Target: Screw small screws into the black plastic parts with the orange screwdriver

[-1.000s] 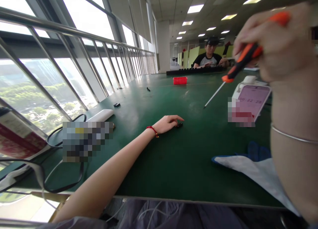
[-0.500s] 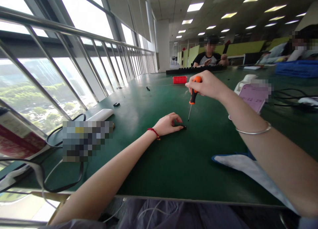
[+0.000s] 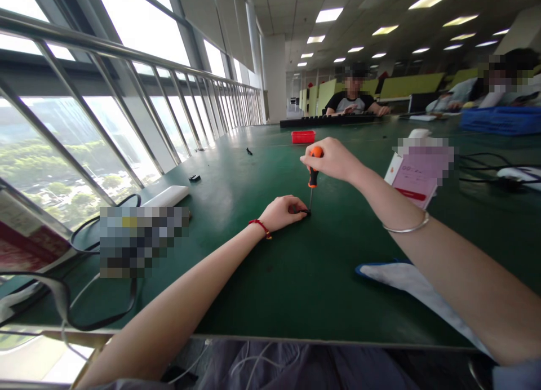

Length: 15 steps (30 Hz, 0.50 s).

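Observation:
My right hand grips an orange and black screwdriver by its handle, the shaft pointing almost straight down. Its tip meets a small black part on the green tabletop. With thumb and fingers, my left hand pinches that part and rests on the table. Most of the part is hidden by the fingers, so its exact kind does not show.
A red tray sits beyond my hands. Small black pieces lie to the left, near a white box. At right stand a propped phone and a blue basket; a white and blue cloth lies nearer. Two people sit across.
My right hand has come down and to the left, bringing the screwdriver tip onto the black part. My left fingers have closed further around that part.

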Available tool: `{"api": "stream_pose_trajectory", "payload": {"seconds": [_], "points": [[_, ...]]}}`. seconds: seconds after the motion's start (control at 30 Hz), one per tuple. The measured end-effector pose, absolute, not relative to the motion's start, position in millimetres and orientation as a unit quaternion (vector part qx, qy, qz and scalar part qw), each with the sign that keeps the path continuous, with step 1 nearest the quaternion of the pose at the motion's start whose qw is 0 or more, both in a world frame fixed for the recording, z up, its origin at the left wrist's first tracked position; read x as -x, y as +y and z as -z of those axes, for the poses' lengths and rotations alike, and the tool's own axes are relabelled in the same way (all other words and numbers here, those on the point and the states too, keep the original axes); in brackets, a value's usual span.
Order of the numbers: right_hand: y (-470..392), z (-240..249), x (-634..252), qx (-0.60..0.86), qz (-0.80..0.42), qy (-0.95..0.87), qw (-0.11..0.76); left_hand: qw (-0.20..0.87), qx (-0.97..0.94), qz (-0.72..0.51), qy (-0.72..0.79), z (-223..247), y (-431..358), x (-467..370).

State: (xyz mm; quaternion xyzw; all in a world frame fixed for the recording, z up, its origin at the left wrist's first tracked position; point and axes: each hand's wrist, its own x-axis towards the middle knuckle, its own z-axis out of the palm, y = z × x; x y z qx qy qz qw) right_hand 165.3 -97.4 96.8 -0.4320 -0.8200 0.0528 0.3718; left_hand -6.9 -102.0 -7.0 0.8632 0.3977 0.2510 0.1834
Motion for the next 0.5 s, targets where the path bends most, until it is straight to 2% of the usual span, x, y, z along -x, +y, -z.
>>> {"api": "stream_pose_trajectory", "payload": {"seconds": [0.5], "points": [[-93.8,-94.7,-168.0,0.429,-0.082,-0.812,0.388,0.199,-0.858,-0.258,0.398,9.0,-100.1,7.3]]}}
